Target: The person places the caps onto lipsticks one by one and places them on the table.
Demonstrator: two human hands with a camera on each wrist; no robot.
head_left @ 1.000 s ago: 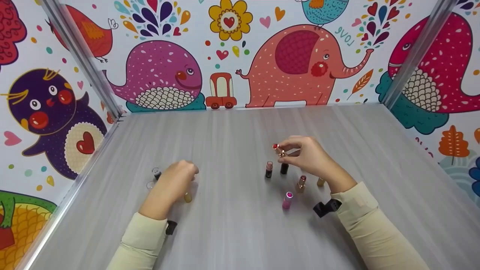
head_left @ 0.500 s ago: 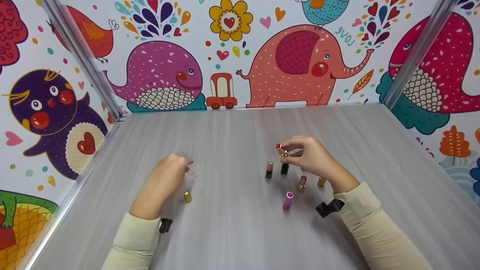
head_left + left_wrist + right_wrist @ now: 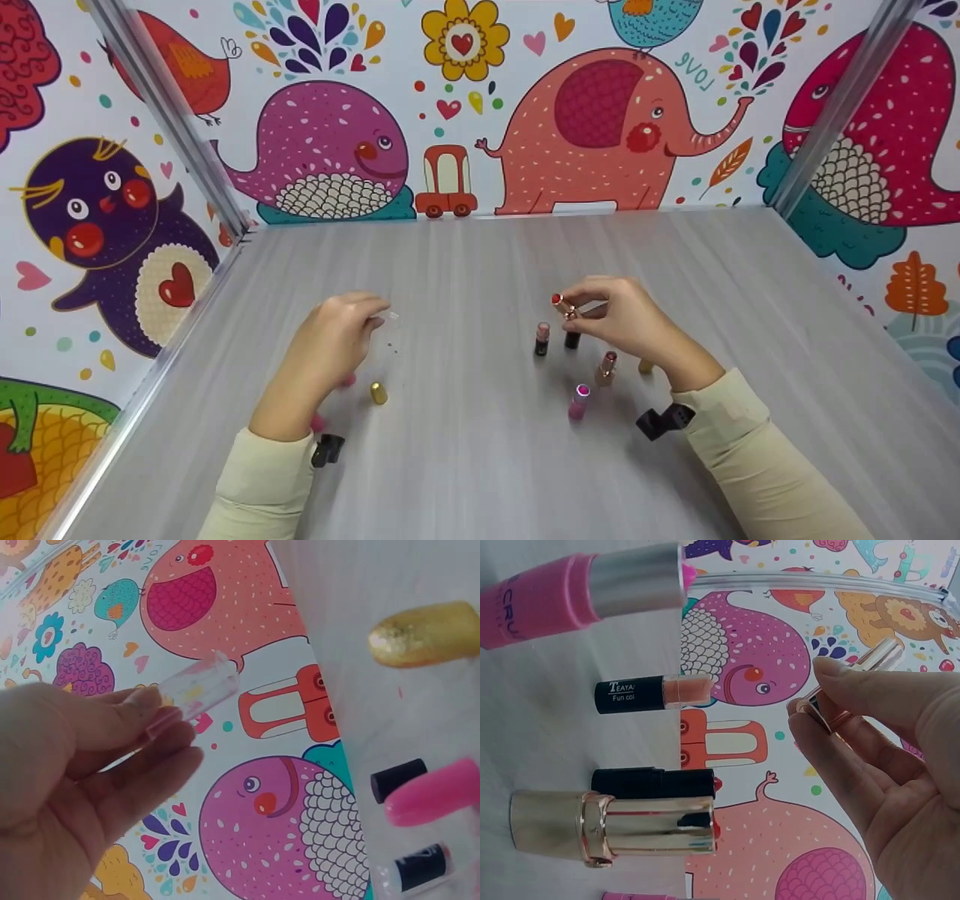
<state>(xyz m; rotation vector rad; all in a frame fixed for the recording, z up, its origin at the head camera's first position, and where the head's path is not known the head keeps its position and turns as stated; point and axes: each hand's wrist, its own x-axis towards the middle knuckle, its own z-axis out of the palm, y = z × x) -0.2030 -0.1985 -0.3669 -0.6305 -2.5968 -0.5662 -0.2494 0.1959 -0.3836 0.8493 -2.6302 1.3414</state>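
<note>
My left hand point(image 3: 334, 341) pinches a clear plastic lipstick cap point(image 3: 201, 694) between thumb and fingers, above the left of the table. Below that hand are a gold cap point(image 3: 379, 393) and, in the left wrist view, a pink cap point(image 3: 435, 791), a small black cap point(image 3: 397, 780) and a clear cap with a black band point(image 3: 420, 868). My right hand point(image 3: 622, 311) holds a gold lipstick point(image 3: 562, 304) with a red tip, tilted. Around it stand a peach lipstick point(image 3: 541, 339), a black lipstick point(image 3: 572, 341), a gold lipstick point(image 3: 607, 368) and a magenta lipstick point(image 3: 578, 403).
Partly behind the right wrist is another gold item point(image 3: 646, 367). The grey table point(image 3: 465, 450) meets patterned wall panels point(image 3: 450, 112) at the back and sides, with metal posts point(image 3: 180, 120) at the corners.
My left hand has moved up and back, and a clear cap now shows at its fingertips. Pink caps have come into view beside its wrist. My right hand has barely moved.
</note>
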